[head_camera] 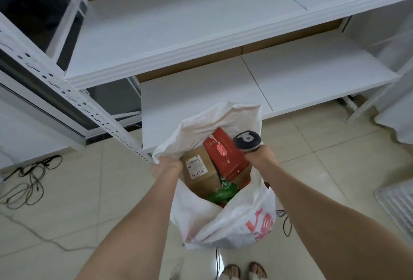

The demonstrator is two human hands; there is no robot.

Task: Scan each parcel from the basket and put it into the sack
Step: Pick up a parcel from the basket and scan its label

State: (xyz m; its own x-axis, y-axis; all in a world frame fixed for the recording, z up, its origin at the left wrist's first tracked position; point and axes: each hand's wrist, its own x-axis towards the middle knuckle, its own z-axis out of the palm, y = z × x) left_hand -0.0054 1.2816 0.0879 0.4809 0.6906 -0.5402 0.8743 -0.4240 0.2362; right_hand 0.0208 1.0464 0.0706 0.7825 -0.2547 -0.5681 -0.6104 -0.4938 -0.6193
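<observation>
A white woven sack (234, 219) with pink print stands open on the floor in front of me. My left hand (166, 166) grips its left rim. My right hand (261, 156) holds a dark handheld scanner (247, 140) over the sack's right side. The scanner's red light falls on a red parcel (225, 156) inside the sack. Beside it lies a brown cardboard box (200, 172) with a white label, and a green packet (222, 193) sits lower down. No basket is in view.
White metal shelving (201, 40) stands just behind the sack, its slotted post (73, 98) to the left. Loose black cables (29, 181) lie on the tiled floor at left. A white grid rack (397, 201) is at right. My sandalled feet (244, 270) are below.
</observation>
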